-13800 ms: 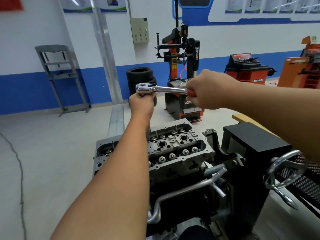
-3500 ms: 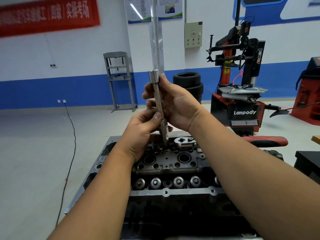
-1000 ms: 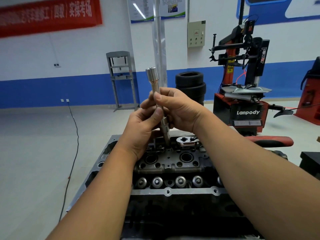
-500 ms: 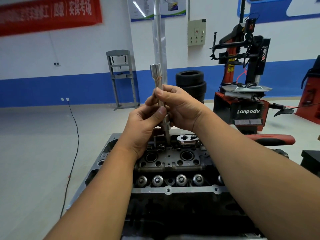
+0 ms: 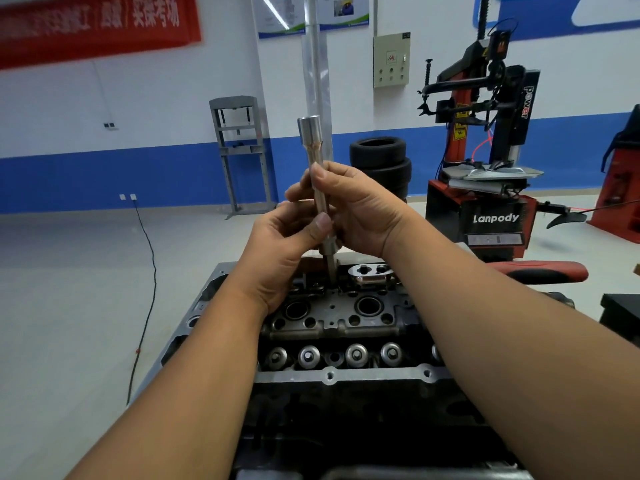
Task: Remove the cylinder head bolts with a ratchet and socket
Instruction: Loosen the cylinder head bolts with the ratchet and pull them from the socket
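A grey cylinder head (image 5: 332, 318) lies in front of me on the engine. A long steel extension bar with a socket (image 5: 313, 147) stands nearly upright over its far side, lower tip down at the head. My left hand (image 5: 282, 252) pinches the bar low down between thumb and fingers. My right hand (image 5: 358, 209) grips it higher, thumb along the shaft. The ratchet (image 5: 370, 275) lies flat on the far right of the head, its red handle (image 5: 540, 271) pointing right, with no hand on it.
A red and black tyre changer (image 5: 485, 161) stands behind right, with stacked tyres (image 5: 381, 161) beside it. A grey press frame (image 5: 240, 150) stands by the blue-banded wall. A black cable (image 5: 145, 285) runs across the floor at left. A black stand (image 5: 620, 311) is at the right edge.
Over the last second the bar has straightened from leaning left to nearly upright, and both hands have kept their hold on it. Much earlier both hands worked the ratchet.
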Available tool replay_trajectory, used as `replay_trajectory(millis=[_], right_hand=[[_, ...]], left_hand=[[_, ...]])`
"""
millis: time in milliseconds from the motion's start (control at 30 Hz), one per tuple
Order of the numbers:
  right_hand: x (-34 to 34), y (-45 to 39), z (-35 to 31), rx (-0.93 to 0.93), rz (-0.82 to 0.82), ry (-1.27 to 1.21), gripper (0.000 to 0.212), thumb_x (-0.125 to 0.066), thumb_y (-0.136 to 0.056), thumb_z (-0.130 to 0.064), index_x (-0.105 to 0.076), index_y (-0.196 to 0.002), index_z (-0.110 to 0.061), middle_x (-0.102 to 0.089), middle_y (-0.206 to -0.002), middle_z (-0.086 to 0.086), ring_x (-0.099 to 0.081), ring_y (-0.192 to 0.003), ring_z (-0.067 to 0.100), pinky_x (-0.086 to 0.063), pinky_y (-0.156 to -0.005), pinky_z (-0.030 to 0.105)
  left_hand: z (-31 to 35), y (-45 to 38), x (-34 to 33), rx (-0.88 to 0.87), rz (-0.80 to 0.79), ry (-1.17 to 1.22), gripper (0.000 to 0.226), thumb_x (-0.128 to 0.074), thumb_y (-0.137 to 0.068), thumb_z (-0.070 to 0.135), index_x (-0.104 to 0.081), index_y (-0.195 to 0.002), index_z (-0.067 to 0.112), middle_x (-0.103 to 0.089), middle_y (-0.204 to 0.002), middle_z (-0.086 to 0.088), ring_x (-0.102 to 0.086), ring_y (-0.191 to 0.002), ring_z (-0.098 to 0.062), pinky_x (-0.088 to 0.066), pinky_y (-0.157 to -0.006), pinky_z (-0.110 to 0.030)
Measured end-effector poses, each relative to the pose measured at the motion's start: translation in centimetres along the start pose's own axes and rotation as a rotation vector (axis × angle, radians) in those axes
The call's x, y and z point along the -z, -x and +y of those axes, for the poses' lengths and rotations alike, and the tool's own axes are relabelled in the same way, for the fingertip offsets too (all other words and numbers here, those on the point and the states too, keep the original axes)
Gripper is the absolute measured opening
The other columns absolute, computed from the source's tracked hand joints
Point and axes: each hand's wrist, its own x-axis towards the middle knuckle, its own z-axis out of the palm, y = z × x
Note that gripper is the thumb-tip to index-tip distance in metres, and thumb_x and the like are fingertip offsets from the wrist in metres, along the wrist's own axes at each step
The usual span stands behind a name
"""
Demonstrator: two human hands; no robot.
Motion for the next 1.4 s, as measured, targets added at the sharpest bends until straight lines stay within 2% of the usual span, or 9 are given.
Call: replay_trajectory(millis=[133, 333, 533, 733, 933, 1067, 1167, 1333, 1400], right_hand=[[0.32, 0.26, -0.24, -0.046, 0.001, 0.009, 0.025, -0.061, -0.092, -0.038, -0.078, -0.083, -0.021, -0.078, -0.098, 0.002, -0.074, -0.088, 0.018, -0.057, -0.074, 0.035], [-0.19, 0.07, 0.02, -0.018, -0.027, -0.051, 0.014, -0.063, -0.089, -0.026, -0.064, -0.089, -0.012, -0.073, -0.090, 0.003, -0.068, -0.085, 0.022, -0.048, -0.089, 0.048], [0.03, 0.32, -0.21, -0.049, -0.011, -0.085, 0.016, -0.065, -0.088, -0.030, -0.065, -0.090, -0.014, -0.076, -0.091, 0.003, -0.073, -0.079, 0.017, -0.060, -0.070, 0.031], [-0.39, 0.03, -0.06, -0.022, -0.026, -0.127, 0.017, -0.072, -0.083, -0.025, -0.061, -0.089, -0.012, -0.073, -0.096, 0.006, -0.066, -0.092, 0.028, -0.048, -0.096, 0.053], [0.07, 0.07, -0.04, -0.015, 0.003, -0.087, 0.020, -0.063, -0.094, -0.029, -0.068, -0.098, -0.010, -0.075, -0.116, 0.005, -0.067, -0.112, 0.028, -0.056, -0.099, 0.044], [-0.31, 0.07, -0.20, -0.038, -0.040, -0.072, 0.019, -0.074, -0.087, -0.032, -0.070, -0.090, -0.013, -0.076, -0.111, 0.004, -0.070, -0.102, 0.027, -0.055, -0.093, 0.049], [-0.48, -0.07, -0.17, -0.038, -0.051, -0.089, 0.047, -0.082, -0.079, -0.034, -0.056, -0.109, -0.008, -0.074, -0.110, 0.006, -0.068, -0.099, 0.029, -0.052, -0.098, 0.056], [-0.08, 0.08, -0.21, -0.022, -0.007, -0.112, 0.022, -0.062, -0.090, -0.031, -0.066, -0.095, -0.009, -0.077, -0.108, 0.004, -0.070, -0.103, 0.025, -0.056, -0.097, 0.045], [0.02, 0.11, -0.14, -0.025, -0.028, -0.106, 0.021, -0.064, -0.090, -0.031, -0.070, -0.091, -0.011, -0.077, -0.108, 0.004, -0.069, -0.106, 0.028, -0.052, -0.101, 0.050]], left_hand=[[-0.19, -0.12, 0.27, 0.044, -0.031, 0.045, 0.017, -0.071, -0.093, 0.026, -0.080, -0.104, 0.017, -0.075, -0.096, -0.013, -0.074, -0.092, -0.038, -0.061, -0.079, -0.066], [-0.41, -0.18, 0.31, -0.040, 0.026, -0.025, 0.028, -0.083, -0.077, 0.023, -0.076, -0.104, 0.019, -0.079, -0.097, -0.003, -0.077, -0.090, -0.026, -0.063, -0.065, -0.039], [-0.31, -0.16, 0.45, 0.026, -0.037, 0.037, 0.019, -0.070, -0.090, 0.025, -0.079, -0.104, 0.016, -0.077, -0.092, -0.012, -0.076, -0.086, -0.036, -0.062, -0.080, -0.061], [-0.43, -0.16, 0.25, -0.037, 0.025, -0.070, 0.032, -0.084, -0.076, 0.024, -0.071, -0.105, 0.017, -0.077, -0.091, -0.001, -0.076, -0.084, -0.021, -0.062, -0.065, -0.039], [-0.05, -0.17, 0.34, 0.075, -0.067, 0.058, 0.024, -0.064, -0.094, 0.030, -0.082, -0.104, 0.017, -0.075, -0.094, -0.013, -0.075, -0.090, -0.033, -0.062, -0.081, -0.057], [-0.13, -0.08, 0.33, -0.008, -0.018, -0.034, 0.026, -0.078, -0.083, 0.030, -0.076, -0.103, 0.014, -0.075, -0.094, -0.010, -0.074, -0.088, -0.029, -0.063, -0.079, -0.056], [-0.21, -0.12, 0.28, -0.019, 0.033, -0.066, 0.042, -0.089, -0.072, 0.031, -0.071, -0.105, 0.012, -0.076, -0.093, -0.006, -0.074, -0.085, -0.025, -0.061, -0.072, -0.046], [-0.24, -0.09, 0.28, 0.078, -0.043, 0.057, 0.020, -0.067, -0.093, 0.027, -0.081, -0.102, 0.017, -0.075, -0.097, -0.015, -0.074, -0.092, -0.035, -0.060, -0.085, -0.062], [-0.17, 0.01, 0.33, 0.056, -0.046, 0.042, 0.020, -0.064, -0.092, 0.025, -0.080, -0.101, 0.018, -0.076, -0.096, -0.013, -0.075, -0.091, -0.034, -0.064, -0.077, -0.057]])
